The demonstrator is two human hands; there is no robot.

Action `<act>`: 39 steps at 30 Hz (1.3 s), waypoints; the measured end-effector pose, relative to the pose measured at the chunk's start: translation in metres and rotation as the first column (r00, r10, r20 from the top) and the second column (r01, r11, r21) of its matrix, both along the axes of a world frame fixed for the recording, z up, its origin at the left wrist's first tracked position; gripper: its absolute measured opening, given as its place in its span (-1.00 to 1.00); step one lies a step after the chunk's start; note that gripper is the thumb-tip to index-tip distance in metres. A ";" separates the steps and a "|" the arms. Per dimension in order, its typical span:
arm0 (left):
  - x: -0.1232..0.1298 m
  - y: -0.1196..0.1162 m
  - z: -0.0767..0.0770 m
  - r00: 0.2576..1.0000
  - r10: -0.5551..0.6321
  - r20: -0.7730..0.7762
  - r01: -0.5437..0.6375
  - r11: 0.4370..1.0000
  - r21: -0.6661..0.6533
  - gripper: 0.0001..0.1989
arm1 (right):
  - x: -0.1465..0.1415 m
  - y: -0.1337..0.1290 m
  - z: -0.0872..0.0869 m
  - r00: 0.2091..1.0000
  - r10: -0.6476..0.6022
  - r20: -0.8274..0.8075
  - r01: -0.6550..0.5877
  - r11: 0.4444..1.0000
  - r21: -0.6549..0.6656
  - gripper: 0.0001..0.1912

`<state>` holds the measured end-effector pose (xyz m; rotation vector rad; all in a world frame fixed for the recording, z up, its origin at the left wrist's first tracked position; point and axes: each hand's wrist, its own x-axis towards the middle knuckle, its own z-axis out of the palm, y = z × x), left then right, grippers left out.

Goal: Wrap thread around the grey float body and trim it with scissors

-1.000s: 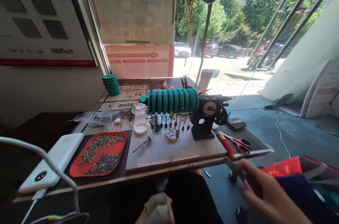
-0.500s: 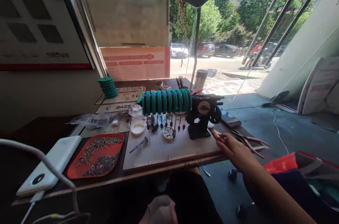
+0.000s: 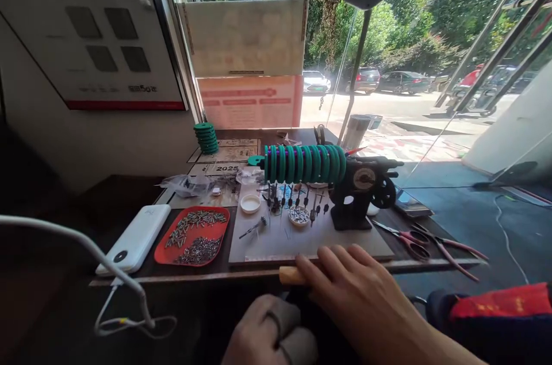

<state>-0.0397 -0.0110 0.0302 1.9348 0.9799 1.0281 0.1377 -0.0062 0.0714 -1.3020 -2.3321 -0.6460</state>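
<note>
My right hand (image 3: 351, 281) is closed around a tool with a light wooden handle (image 3: 290, 275), just below the table's front edge. The tool's far end is hidden under the hand. Beside it, at the lower middle, my left hand (image 3: 269, 330) is curled, and what it holds, if anything, is hidden. Above them on the grey board (image 3: 310, 244) stands a black machine (image 3: 351, 212) with a row of green discs (image 3: 302, 164) on its shaft. A small round dish of beads (image 3: 299, 215) sits below the discs.
Left of the board lie a red tray (image 3: 161, 253) of small metal parts and a white power bank (image 3: 133, 238) with a cable. Scissors (image 3: 414, 244) and pliers (image 3: 448, 250) lie at the right. A stack of green discs (image 3: 206, 139) stands at the back left.
My right hand has moved left from beside the scissors to the front edge, with the wooden-handled tool in it. My left hand has risen a little. The view has turned left.
</note>
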 end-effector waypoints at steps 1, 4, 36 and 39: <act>-0.005 0.013 0.014 0.997 -0.074 -0.008 0.074 0.997 0.028 -0.86 | 0.000 0.008 0.004 0.999 0.052 0.011 -0.051 0.993 -0.109 -0.81; -0.011 0.053 0.047 0.946 -0.278 0.166 0.315 0.907 -0.278 -0.86 | 0.011 0.030 0.018 0.967 0.143 -0.212 -0.243 0.767 -0.594 -0.79; 0.048 -0.005 -0.011 0.886 0.403 0.228 -0.366 0.911 -0.189 -0.75 | -0.017 0.050 0.019 0.949 -0.290 -0.127 0.091 0.634 -0.768 -0.14; 0.049 -0.007 -0.013 0.902 0.413 0.125 -0.379 0.897 -0.226 -0.65 | -0.017 0.050 0.014 0.930 -0.360 -0.077 0.193 0.654 -0.732 -0.12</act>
